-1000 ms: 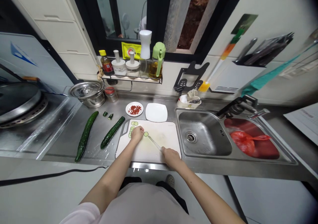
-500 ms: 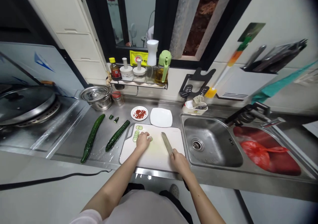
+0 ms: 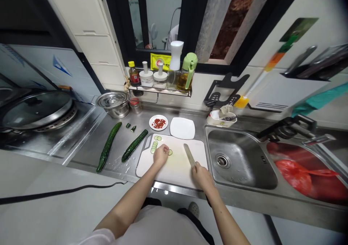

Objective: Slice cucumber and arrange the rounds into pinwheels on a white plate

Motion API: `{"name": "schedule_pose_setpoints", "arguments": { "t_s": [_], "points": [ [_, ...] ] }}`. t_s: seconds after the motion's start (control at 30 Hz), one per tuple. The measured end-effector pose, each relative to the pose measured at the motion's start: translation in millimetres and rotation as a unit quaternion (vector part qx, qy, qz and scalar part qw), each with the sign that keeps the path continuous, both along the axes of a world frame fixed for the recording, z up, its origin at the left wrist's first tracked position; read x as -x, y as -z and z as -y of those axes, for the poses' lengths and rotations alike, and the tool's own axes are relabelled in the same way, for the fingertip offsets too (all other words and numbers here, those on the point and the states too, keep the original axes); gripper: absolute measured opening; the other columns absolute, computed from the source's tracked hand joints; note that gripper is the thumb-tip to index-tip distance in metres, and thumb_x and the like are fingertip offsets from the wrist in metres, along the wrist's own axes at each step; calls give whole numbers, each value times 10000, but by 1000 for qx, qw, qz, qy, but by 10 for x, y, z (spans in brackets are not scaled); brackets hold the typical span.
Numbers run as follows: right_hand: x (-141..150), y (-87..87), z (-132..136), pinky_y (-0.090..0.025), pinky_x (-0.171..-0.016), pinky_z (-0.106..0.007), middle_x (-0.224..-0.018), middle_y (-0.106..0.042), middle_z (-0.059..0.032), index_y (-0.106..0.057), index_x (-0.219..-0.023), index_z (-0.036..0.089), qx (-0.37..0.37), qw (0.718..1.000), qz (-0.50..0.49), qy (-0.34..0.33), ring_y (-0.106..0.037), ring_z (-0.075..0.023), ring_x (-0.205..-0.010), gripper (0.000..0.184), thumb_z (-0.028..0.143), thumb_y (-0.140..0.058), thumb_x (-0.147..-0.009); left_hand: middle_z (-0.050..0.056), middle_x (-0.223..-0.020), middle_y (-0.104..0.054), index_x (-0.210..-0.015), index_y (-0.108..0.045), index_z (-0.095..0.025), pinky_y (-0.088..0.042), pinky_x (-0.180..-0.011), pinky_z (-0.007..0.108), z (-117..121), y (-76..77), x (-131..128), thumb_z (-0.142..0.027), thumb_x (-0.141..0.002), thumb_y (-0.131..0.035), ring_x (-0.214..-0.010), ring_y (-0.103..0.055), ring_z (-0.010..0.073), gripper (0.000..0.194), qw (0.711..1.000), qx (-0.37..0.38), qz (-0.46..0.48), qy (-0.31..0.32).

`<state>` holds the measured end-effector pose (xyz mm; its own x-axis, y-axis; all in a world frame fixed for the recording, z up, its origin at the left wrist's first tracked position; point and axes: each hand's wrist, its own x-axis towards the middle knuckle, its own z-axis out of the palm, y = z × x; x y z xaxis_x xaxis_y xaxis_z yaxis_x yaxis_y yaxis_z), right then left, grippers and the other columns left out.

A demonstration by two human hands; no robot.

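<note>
My right hand [image 3: 200,174] is closed round the handle of a kitchen knife [image 3: 189,155], its blade pointing away from me over the right part of the white cutting board [image 3: 179,172]. Over the board's left half, my left hand [image 3: 161,156] has its fingers curled together; whether anything is between them is hidden. One cucumber slice [image 3: 170,152] lies right beside those fingertips. Several more cucumber slices [image 3: 154,146] lie in an uneven row near the board's upper left. A whole-looking cucumber [image 3: 135,145] rests just left of the board, and a longer cucumber [image 3: 109,147] lies farther left.
Behind the board stand a plate of chopped red pieces [image 3: 158,122] and a white square plate [image 3: 182,128]. Small cucumber ends [image 3: 133,128] lie near a lidded steel pot [image 3: 113,104]. A sink [image 3: 241,158] borders the board on the right. Above hangs a condiment rack [image 3: 160,90].
The view has shifted, so everything sits a little farther right. My left fingers have drawn together beside the slice. The knife stays in my right hand over the board.
</note>
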<state>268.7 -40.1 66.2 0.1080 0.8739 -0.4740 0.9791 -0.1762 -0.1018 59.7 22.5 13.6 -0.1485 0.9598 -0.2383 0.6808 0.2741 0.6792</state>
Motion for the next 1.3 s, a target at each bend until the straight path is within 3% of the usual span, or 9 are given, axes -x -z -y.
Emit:
{"name": "schedule_pose_setpoints", "arguments": {
  "t_s": [0.2, 0.4, 0.7, 0.97, 1.1, 1.3],
  "points": [
    [5, 58, -27, -433, -760, -333, -1049, -695, -161, -525, -1181, 167, 0, 1000, -4, 0, -660, -258, -992, 350, 301, -273, -980, -20, -840, -702, -923, -651, -230, -419, -696, 224, 233, 67, 493, -237, -813, -593, -764, -632, 133, 125, 992, -8, 31, -119],
    [-5, 78, -42, -441, -775, -345, -1058, -691, -169, -526, -1199, 156, 6, 1000, -8, 2, -657, -266, -997, 383, 301, -252, -974, -29, -843, -717, -924, -659, -244, -390, -769, 276, 286, 57, 728, -240, -805, -586, -804, -643, 168, 139, 987, 2, -28, -161],
    [5, 36, -63, -442, -778, -347, -1071, -690, -171, -530, -1186, 157, 14, 1000, -9, -2, -657, -269, -1005, 368, 294, -269, -966, -2, -890, -726, -939, -673, -253, -363, -837, 315, 270, 74, 746, -215, -827, -568, -898, -632, 197, 158, 988, 2, -87, -128],
    [21, 4, -69, -441, -763, -330, -1056, -696, -161, -540, -1156, 162, 17, 1000, -7, -1, -662, -262, -997, 348, 300, -279, -971, 47, -1064, -695, -952, -710, -254, -386, -894, 332, 285, 64, 740, -214, -830, -563, -1049, -577, 243, 195, 986, -36, -131, -99],
    [30, 6, -70, -444, -755, -333, -1055, -694, -164, -543, -1157, 160, 18, 1000, -2, -5, -665, -264, -987, 346, 292, -285, -967, 52, -1086, -674, -1024, -698, -258, -393, -916, 334, 122, 21, 689, -242, -843, -559, -1054, -569, 236, 229, 987, -54, -123, -86],
    [17, 24, -67, -449, -762, -339, -1052, -694, -165, -536, -1188, 161, 15, 1000, -10, -6, -664, -261, -983, 372, 284, -269, -961, 76, -1185, -610, -1173, -653, -295, -361, -947, 390, -331, -73, 516, -310, -874, -534, -1135, -502, 268, 322, 981, -57, -182, -18]
  ]
}}
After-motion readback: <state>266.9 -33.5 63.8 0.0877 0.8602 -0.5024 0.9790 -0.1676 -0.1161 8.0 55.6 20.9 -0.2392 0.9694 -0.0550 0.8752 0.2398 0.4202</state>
